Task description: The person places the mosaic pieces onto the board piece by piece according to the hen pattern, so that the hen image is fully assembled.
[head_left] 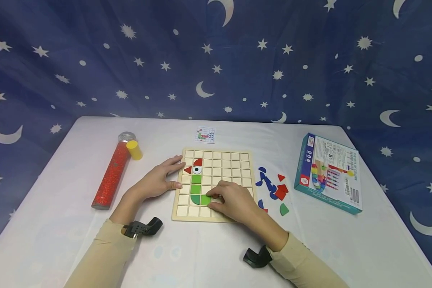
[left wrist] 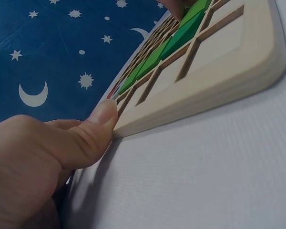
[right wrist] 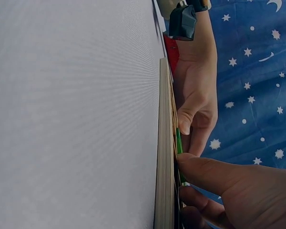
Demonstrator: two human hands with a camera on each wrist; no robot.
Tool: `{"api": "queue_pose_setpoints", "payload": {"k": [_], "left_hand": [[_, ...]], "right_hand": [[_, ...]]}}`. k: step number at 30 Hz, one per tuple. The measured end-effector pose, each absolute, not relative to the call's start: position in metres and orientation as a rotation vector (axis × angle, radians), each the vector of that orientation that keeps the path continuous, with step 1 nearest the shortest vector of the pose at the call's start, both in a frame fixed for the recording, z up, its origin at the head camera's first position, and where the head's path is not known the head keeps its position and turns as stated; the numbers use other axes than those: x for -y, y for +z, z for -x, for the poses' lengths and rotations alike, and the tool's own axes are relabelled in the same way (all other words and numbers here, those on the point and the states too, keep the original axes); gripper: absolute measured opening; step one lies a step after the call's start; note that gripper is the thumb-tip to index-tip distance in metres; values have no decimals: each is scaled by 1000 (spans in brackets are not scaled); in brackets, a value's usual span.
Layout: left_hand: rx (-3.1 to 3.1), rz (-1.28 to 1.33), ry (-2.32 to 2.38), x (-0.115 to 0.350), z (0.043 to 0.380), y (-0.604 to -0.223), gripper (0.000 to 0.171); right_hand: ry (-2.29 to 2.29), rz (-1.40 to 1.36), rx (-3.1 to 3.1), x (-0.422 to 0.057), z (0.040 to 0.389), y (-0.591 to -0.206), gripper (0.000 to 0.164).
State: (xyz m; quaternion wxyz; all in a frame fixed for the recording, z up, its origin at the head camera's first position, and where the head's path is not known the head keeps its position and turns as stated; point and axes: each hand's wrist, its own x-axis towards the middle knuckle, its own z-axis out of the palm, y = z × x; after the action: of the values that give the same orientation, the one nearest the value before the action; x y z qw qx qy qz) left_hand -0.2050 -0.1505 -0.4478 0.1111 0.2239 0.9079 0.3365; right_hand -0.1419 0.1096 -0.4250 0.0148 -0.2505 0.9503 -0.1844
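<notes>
A wooden grid board (head_left: 223,218) lies flat on the table. Along its left edge rests my left hand (head_left: 153,182), fingers extended and thumb (left wrist: 102,112) against the rim. With thumb and fingertips my right hand (head_left: 237,201) pinches a green square (head_left: 205,200) in a lower cell, covering part of it. Left of that square sits a dark green quarter circle (head_left: 195,199). Two green squares stack above it, then an eye piece (head_left: 197,170), a red triangle (head_left: 188,170) at its left and a red quarter circle (head_left: 198,162) on top.
Loose blue, red and green pieces (head_left: 281,195) lie right of the board. A small pattern card (head_left: 205,135) is behind it. To the left are a red glittery tube (head_left: 111,176) and a yellow cylinder (head_left: 134,150). A toy box (head_left: 329,174) lies at right.
</notes>
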Motion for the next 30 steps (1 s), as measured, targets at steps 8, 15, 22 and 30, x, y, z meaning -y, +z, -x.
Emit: {"api": "queue_pose_setpoints", "payload": {"k": [8, 15, 22, 30], "left_hand": [[-2668, -664, 992, 151, 206, -449, 75], [-2655, -677, 1021, 149, 207, -451, 76], [-2661, -664, 1014, 147, 205, -451, 76], [-2681, -677, 988, 151, 206, -451, 75]], "right_hand": [[-529, 774, -2957, -108, 142, -423, 31], [-520, 706, -2937, -129, 143, -406, 35], [-563, 676, -2891, -191, 144, -388, 34], [-551, 531, -2831, -259, 133, -386, 34]]}}
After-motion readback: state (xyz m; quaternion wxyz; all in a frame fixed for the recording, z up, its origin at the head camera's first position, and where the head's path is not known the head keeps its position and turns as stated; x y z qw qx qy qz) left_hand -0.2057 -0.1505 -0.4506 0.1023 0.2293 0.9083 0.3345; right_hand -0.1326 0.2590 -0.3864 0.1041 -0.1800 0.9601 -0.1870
